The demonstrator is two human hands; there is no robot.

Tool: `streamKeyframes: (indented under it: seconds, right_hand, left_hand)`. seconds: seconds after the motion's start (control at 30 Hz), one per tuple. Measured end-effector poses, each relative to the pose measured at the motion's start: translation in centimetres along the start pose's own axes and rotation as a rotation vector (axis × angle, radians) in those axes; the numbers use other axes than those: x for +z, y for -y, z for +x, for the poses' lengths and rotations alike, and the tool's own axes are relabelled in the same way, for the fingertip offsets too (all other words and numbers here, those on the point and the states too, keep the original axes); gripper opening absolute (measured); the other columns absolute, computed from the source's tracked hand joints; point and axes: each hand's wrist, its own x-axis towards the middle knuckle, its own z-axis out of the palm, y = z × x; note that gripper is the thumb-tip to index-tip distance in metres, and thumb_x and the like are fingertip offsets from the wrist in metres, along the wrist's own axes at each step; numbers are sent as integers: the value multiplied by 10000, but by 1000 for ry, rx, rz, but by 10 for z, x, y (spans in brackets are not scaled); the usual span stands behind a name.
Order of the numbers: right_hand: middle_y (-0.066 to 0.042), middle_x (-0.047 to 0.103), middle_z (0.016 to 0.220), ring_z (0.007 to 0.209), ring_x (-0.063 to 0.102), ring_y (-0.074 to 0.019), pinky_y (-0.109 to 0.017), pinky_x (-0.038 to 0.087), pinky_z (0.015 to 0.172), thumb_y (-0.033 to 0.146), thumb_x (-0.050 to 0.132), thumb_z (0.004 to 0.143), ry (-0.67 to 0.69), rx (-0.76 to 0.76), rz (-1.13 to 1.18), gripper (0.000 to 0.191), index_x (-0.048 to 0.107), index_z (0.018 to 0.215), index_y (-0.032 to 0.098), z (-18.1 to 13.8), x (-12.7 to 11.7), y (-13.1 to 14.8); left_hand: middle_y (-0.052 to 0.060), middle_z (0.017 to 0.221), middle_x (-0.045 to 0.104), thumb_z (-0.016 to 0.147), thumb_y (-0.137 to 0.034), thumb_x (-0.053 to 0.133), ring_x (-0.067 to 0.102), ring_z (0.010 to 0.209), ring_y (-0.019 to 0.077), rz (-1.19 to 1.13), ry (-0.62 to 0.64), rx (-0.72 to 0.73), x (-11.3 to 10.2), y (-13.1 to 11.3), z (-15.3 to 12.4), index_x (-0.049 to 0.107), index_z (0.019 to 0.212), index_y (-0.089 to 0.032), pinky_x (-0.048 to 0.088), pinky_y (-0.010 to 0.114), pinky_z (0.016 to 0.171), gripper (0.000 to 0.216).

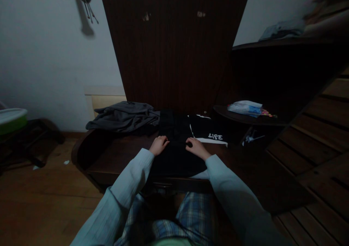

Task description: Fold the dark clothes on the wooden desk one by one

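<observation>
Seemingly we are smoothing the black garment [177,160] under our palms on the table [114,155], our right hand [196,147] lying open, our left hand [159,145] curled so we cannot tell its grip, and a next fold is probably calling for pinching the edge beyond both hands.

Pale long sleeves, plaid trousers, dim light.
The left sleeve [122,191], at 7 o'clock, and right sleeve [234,195], at 5 o'clock, are loose, pale grey-blue, finely ribbed, with plain cuffs at the left hand [159,145] and right hand [196,147]. At 6 o'clock: blue-and-white plaid trousers [191,213], a pale green strip [171,242] at the bottom edge.
</observation>
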Motion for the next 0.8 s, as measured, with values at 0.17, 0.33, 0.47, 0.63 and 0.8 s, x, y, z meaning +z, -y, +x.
streamKeyframes:
  seconds: [0.17, 0.33, 0.47, 0.63, 0.8]
  right_hand:
    - [-27, 571, 749, 749, 536, -171, -290, 405, 715, 144, 513, 659, -1, 10, 56, 73, 546, 710, 183, 0, 0, -2]
    - [-22, 616, 755, 743, 570, -172, -288, 420, 710, 161, 522, 665, -30, 27, 109, 83, 581, 716, 188, -1, -2, -2]
    - [-19, 658, 771, 744, 604, -187, -302, 428, 713, 217, 536, 697, -45, 89, 104, 90, 619, 728, 203, -1, -6, -3]
    - [-14, 668, 769, 747, 613, -184, -305, 435, 722, 232, 529, 722, -71, 103, 154, 105, 632, 734, 213, -1, -3, -6]
    - [-26, 615, 742, 745, 585, -173, -307, 436, 719, 192, 553, 694, -120, 10, 188, 43, 595, 681, 191, 0, 2, -7]
  left_hand:
    - [58, 845, 580, 826, -282, 443, 519, 828, 182, 57, -56, 25, 0, -1, -3, 546, 851, -162, 392, 297, 752, 160]
    - [52, 856, 562, 825, -265, 450, 504, 835, 181, 93, -111, 77, -2, -4, -7, 543, 891, -168, 394, 299, 752, 150]
    - [49, 851, 565, 854, -311, 393, 502, 831, 171, 55, -138, 142, -3, -6, -8, 557, 878, -174, 397, 295, 763, 215]
    - [43, 868, 577, 852, -292, 395, 503, 841, 164, 9, -134, 188, -3, -5, -9, 560, 898, -179, 394, 296, 788, 206]
    - [50, 907, 553, 784, -138, 435, 485, 868, 176, 54, -141, 152, -6, -5, -10, 553, 888, -183, 388, 304, 782, 164]
